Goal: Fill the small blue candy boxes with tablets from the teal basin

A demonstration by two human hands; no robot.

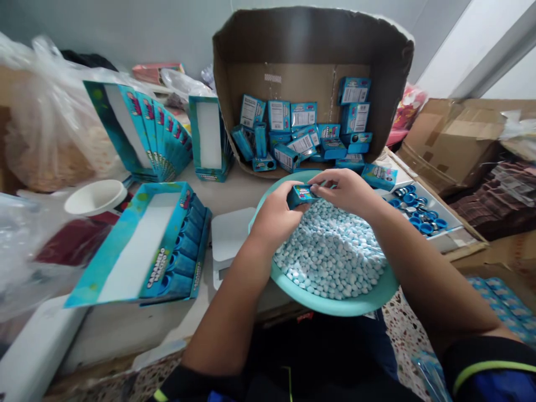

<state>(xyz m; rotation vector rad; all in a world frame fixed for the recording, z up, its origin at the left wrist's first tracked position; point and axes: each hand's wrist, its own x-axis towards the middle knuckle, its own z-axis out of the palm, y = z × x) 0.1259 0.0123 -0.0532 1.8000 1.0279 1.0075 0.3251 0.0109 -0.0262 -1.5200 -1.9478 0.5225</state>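
My left hand (275,216) and my right hand (345,192) both hold a small blue candy box (302,196) just above a wide teal plastic basin (330,304). The basin is heaped with small pale-blue candies (330,251), and my hands are close over its far side. Behind it, an open cardboard box (314,56) holds several similar small blue boxes (301,134), some upright and some tipped. One more small box (379,176) lies beyond my right hand. The box's open end is hidden by my fingers.
Open teal display cartons (157,245) stand left of the basin, with a white bowl (95,196) and plastic bags (50,117) beyond. A white square device (228,234) touches the basin's left side. A white tray of blue caps (419,215) lies to the right.
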